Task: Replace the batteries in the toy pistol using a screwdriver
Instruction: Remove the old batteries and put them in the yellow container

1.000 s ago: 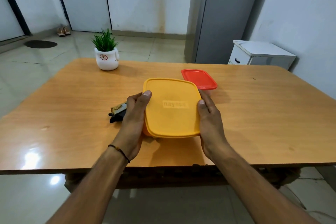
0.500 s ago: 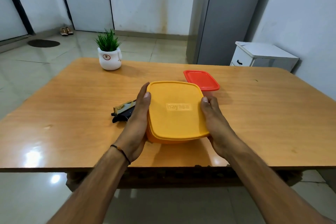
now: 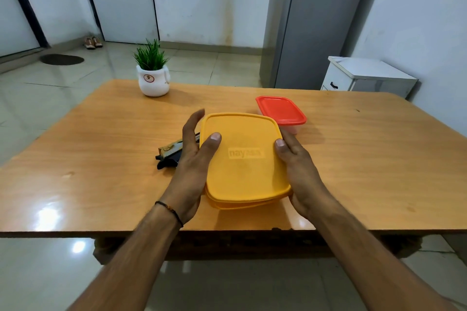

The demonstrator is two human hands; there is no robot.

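Observation:
A yellow lidded container [image 3: 243, 159] sits on the wooden table [image 3: 366, 164] in front of me, its near edge slightly raised. My left hand [image 3: 194, 159] holds its left side, thumb pressed on the lid and fingers stretched straight along the edge. My right hand [image 3: 295, 166] grips the right side, thumb on the lid rim and fingers hidden behind it. A black and gold object [image 3: 169, 155], apparently the toy pistol, lies just left of my left hand and is partly hidden by it. No screwdriver or batteries are visible.
A red-lidded clear container [image 3: 280, 110] stands just behind the yellow one to the right. A small potted plant [image 3: 153, 78] is at the table's far left. A grey fridge [image 3: 310, 23] and a white cabinet [image 3: 366, 78] stand beyond the table.
The yellow container has come a little nearer to me and tilted. My left fingers have straightened along its side and the thumb has moved further onto the lid.

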